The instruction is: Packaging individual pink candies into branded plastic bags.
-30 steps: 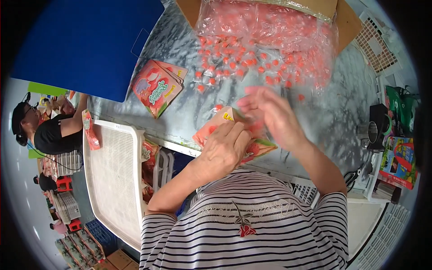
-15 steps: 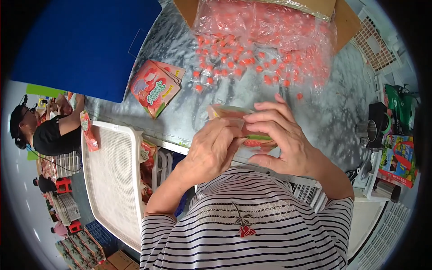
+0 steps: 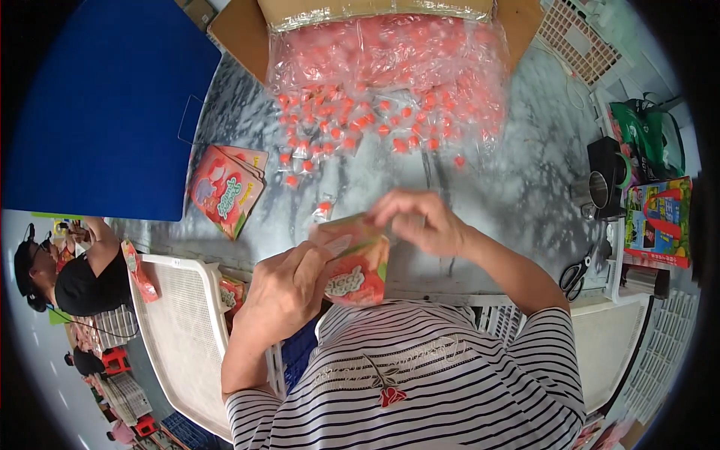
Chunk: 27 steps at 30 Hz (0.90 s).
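Observation:
My left hand (image 3: pixel 281 289) is closed on a pink-red printed pouch (image 3: pixel 356 276), gripping its left side just above my striped shirt. The pouch tilts, and its upper edge looks parted. At the upper right corner of the pouch is my right hand (image 3: pixel 424 221), its fingers bent and smeared by motion; whether they pinch the edge cannot be made out. One small clear-wrapped red piece (image 3: pixel 324 207) lies just beyond the pouch. Farther off, many more wrapped red pieces (image 3: pixel 345 139) spread out from a large clear bag (image 3: pixel 390 56) in a cardboard box (image 3: pixel 375 9).
A stack of similar flat pouches (image 3: pixel 225 191) lies left on the marbled table (image 3: pixel 517 202). Beyond it stands a big blue panel (image 3: pixel 97 112). White crates (image 3: pixel 180 330) flank me below. Scissors (image 3: pixel 576 276) and a metal cup (image 3: pixel 591 191) are right. Another person (image 3: pixel 90 262) works at far left.
The view has shifted, and the pouch now shows its printed front. My right hand has gone from spread around the pouch's right side to its upper corner; my left hand keeps its hold.

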Tool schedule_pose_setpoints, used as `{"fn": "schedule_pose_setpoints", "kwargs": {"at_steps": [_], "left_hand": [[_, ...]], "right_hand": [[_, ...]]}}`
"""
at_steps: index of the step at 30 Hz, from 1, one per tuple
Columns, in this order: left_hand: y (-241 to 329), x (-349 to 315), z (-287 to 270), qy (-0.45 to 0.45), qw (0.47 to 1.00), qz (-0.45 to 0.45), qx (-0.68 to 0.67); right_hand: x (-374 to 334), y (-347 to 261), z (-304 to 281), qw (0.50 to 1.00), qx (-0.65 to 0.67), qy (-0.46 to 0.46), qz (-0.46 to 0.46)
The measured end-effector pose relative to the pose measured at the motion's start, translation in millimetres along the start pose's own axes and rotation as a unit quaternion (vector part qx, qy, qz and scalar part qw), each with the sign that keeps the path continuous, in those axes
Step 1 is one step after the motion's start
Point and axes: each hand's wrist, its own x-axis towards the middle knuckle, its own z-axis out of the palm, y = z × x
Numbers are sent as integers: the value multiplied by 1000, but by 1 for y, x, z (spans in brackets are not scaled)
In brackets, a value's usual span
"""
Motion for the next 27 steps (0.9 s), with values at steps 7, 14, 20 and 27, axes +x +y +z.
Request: {"fn": "schedule_pose_setpoints", "kwargs": {"at_steps": [7,14,20,27], "left_hand": [[-12,-11,-14,63,990,-112,56],[-19,-27,-9,66,984,-151,63],[-16,-23,-1,55,987,-149,28],[-16,-31,-13,71,988,-134,14]], "right_hand": [[48,98,-58,805,-524,275,36],[39,140,-38,782,-571,246,39],[-3,123,5,804,-566,176,52],[-39,85,-21,912,-251,324,25]]}}
